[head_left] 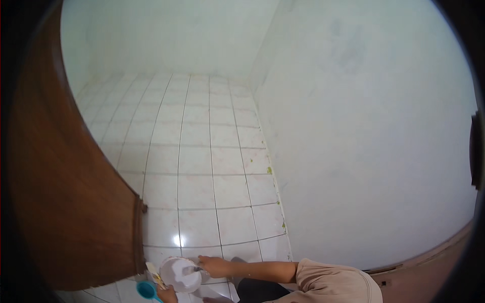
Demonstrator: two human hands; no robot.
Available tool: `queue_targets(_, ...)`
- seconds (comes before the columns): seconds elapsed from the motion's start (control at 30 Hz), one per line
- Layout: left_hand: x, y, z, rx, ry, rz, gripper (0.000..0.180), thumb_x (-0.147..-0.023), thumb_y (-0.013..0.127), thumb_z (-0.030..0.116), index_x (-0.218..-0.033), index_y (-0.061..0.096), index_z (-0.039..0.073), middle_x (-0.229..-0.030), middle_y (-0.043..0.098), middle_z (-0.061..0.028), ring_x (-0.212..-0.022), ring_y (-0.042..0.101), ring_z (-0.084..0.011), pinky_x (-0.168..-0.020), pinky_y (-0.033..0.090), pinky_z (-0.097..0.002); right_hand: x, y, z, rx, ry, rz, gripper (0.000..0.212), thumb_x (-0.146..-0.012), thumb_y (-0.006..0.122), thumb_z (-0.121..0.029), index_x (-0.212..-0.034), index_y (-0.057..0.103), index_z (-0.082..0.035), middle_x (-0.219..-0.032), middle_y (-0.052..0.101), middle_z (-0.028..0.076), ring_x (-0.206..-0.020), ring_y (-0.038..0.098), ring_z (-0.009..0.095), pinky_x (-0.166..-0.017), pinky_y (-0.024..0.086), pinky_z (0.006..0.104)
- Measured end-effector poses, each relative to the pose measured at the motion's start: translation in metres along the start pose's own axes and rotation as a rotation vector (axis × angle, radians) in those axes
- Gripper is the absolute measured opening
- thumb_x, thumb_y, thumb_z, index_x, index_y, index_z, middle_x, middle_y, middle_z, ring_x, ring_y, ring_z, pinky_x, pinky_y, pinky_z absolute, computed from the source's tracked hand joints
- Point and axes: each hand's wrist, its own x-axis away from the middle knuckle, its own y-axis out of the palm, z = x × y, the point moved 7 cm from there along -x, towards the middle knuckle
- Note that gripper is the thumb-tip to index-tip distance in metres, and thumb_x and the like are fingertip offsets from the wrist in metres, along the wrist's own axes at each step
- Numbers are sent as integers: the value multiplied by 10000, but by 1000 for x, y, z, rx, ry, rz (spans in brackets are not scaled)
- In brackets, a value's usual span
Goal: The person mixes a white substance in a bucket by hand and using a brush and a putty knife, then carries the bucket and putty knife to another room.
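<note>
Low in the head view, a white bucket [177,282] stands tilted between my hands, with pale contents inside. My right hand [214,267] comes from the right and is closed at the bucket's rim; a small greyish thing by its fingers is too blurred to name. My left hand [168,294], cut by the lower edge, is closed on what looks like a paintbrush [153,272] with a pale flat end and a yellow part. Just left of that hand is a teal dipper [146,289], its handle running down beside my fingers. Whether my left hand touches the dipper, I cannot tell.
A brown wooden door [76,177] fills the left side. Pale green wall [364,141] rises at the right, with another behind. White floor tiles [197,161] with dark joints stretch ahead, with yellow-green specks [269,170] along the wall's foot.
</note>
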Motion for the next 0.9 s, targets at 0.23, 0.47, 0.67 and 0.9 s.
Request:
queue_targets(0.23, 66, -57, 92, 113, 264, 136, 641, -773, 756, 243, -1277, 534, -84, -1009, 701, -207, -745, 671, -306, -748, 543, -430, 95, -126, -95, -67, 183, 173, 289, -891, 582, -230, -1053, 612, 7, -1076, 582, 203, -951, 623, 392, -829, 520, 469)
queue_targets(0.47, 55, -72, 130, -28, 164, -334, 702, -825, 655, 502, -1260, 588, -45, -1055, 675, -289, -1081, 620, -257, -1029, 402, -337, 150, -132, -147, -70, 219, 337, 287, -940, 523, -248, -1084, 612, -17, -1104, 616, 201, -969, 634, 405, -843, 511, 472)
queue_targets(0.67, 122, -152, 216, 205, 538, -102, 259, -660, 704, 95, -881, 641, -24, -738, 673, -168, -676, 675, -314, -661, 526, -414, 235, -93, -175, -340, 529, 591, 303, -920, 584, -266, -1120, 637, -44, -1059, 679, 195, -1004, 643, 369, -876, 500, 458)
queue_targets(0.9, 138, -141, 212, 39, 736, -334, 245, -675, 730, 159, -843, 648, 0, -713, 660, -166, -653, 666, -316, -644, 524, -421, 295, -14, -228, -414, 734, 792, 374, -934, 619, -362, -1137, 648, -50, -972, 700, 193, -882, 681, 357, -801, 535, 413)
